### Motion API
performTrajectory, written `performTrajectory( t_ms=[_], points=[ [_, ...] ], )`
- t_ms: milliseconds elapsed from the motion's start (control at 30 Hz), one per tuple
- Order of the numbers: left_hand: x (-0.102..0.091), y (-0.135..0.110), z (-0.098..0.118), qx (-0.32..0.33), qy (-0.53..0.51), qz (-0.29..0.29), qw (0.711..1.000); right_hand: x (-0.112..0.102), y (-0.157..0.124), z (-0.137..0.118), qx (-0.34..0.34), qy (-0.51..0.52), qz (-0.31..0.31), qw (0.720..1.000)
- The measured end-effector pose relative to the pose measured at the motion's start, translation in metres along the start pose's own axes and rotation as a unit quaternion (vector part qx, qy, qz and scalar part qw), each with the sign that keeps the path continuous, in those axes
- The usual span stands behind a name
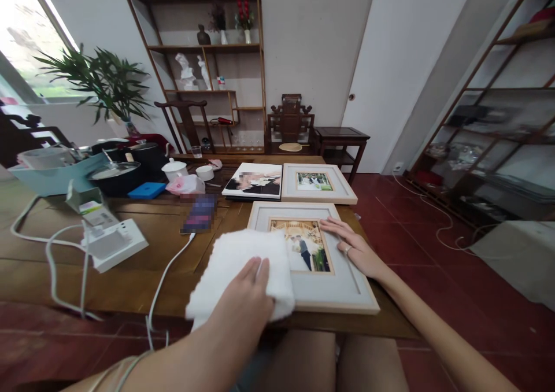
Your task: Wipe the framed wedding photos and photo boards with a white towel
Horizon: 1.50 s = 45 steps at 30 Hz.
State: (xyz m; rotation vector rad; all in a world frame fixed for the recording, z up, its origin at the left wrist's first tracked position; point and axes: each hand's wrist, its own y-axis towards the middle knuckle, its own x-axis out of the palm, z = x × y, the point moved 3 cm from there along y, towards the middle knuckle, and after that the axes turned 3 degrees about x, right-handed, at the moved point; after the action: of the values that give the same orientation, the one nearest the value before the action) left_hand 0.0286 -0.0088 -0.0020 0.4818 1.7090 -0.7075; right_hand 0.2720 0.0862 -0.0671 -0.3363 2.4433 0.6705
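Observation:
A white towel [243,253] lies folded across the left part of a pale wooden picture frame [366,305] near the table's front edge. My left hand [249,299] grips the towel, its fingers pressed together on top; the thumb is mostly hidden. Resting flat on the frame's right side is my right hand [351,247], fingers stretched out and a ring on one of them. Inside the frame, a wedding photo [306,247] with a gold border shows in the middle of a light mat. The towel covers the frame's lower left portion.
Behind lie a second framed photo [347,191] and a photo album [271,189]. A phone [202,213] with a white cable [169,265] sits left, beside an opened white box [125,244]. Pots [117,181], a blue box [147,190] and a lidded cup [174,169] stand farther left.

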Motion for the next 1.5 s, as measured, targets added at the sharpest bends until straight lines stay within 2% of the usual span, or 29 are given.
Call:
performTrajectory(
  t_ms=[100,200,300,367,467,533,600,700,867,967,1033,1133,1300,1400,1500],
  points=[
    [-0.006,-0.022,0.016,0.043,-0.058,-0.042,0.997,0.0,0.0,0.0,0.002,-0.007,-0.005,1.0],
    [-0.01,-0.02,0.011,0.004,-0.07,-0.034,0.997,0.0,0.0,0.0,0.006,-0.012,-0.006,1.0],
    [-0.009,0.006,-0.01,-0.062,-0.049,0.023,0.997,0.0,0.0,0.0,-0.001,-0.012,-0.005,1.0],
    [-0.005,0.03,-0.03,-0.083,-0.03,0.073,0.993,0.0,0.0,0.001,-0.006,-0.009,-0.004,1.0],
    [0.002,0.063,-0.064,-0.116,0.007,0.168,0.979,0.0,0.0,0.002,-0.012,-0.005,-0.005,1.0],
    [0.006,0.079,-0.081,-0.116,0.024,0.19,0.975,0.0,0.0,0.002,-0.011,-0.004,-0.004,1.0],
    [0.008,0.086,-0.088,-0.094,0.036,0.174,0.98,0.0,0.0,0.002,-0.007,-0.003,-0.001,1.0],
    [0.006,0.079,-0.078,-0.047,0.054,0.126,0.989,0.0,0.0,0.001,-0.002,-0.001,-0.002,1.0],
    [-0.007,0.031,-0.024,0.038,0.007,0.044,0.998,-0.001,0.0,0.0,-0.008,-0.008,-0.009,1.0],
    [-0.011,0.003,0.006,0.105,-0.042,0.042,0.993,-0.001,-0.001,0.001,-0.001,-0.014,-0.01,1.0],
    [-0.008,-0.003,0.011,0.113,-0.061,0.068,0.989,-0.001,-0.001,0.001,0.003,-0.014,-0.01,1.0],
    [0.003,0.009,-0.004,0.073,-0.08,0.115,0.987,0.0,-0.001,0.002,0.005,-0.013,-0.008,1.0],
    [0.01,0.059,-0.053,-0.005,-0.028,0.167,0.986,0.001,-0.001,0.003,0.001,-0.008,-0.004,1.0],
    [0.008,0.082,-0.07,-0.066,0.022,0.158,0.985,0.001,-0.001,0.003,-0.002,-0.003,-0.004,1.0],
    [0.007,0.09,-0.07,-0.076,0.059,0.126,0.987,0.0,0.0,0.003,-0.008,0.0,-0.002,1.0]
  ],
)
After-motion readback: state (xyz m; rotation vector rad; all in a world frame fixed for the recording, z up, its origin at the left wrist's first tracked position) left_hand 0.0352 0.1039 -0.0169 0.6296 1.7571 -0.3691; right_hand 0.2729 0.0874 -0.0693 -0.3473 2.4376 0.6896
